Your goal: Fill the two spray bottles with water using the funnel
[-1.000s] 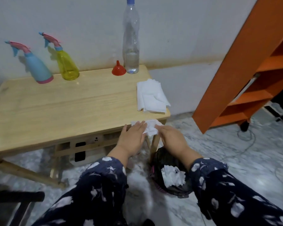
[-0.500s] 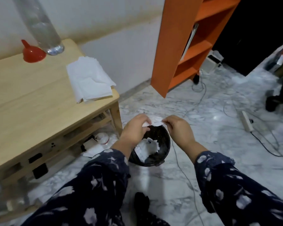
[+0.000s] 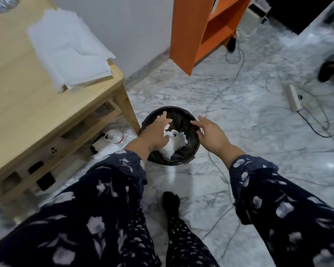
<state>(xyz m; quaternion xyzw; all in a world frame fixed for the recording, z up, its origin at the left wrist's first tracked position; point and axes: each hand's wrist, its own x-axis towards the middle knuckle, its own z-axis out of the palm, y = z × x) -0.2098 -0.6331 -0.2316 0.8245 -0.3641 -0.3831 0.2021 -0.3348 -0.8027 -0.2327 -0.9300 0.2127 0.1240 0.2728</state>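
A lived-in room of a home, seen from above.

A marble-veined floor point(image 3: 239, 132) runs to a plain white wall point(image 3: 135, 26). A low wooden table point(image 3: 27, 105) carries a stack of tissues point(image 3: 69, 47); an orange shelf unit point(image 3: 199, 29) stands beside the wall. A power strip point(image 3: 293, 97) and loose cables point(image 3: 237, 56) trail over the floor, and a small black bin point(image 3: 181, 116) holds crumpled paper point(image 3: 174, 143).

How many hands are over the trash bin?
2. The left hand reaches over the near-left side of the black trash bin, above the crumpled tissue. The right hand hovers over its right rim. Both have spread fingers and hold nothing.
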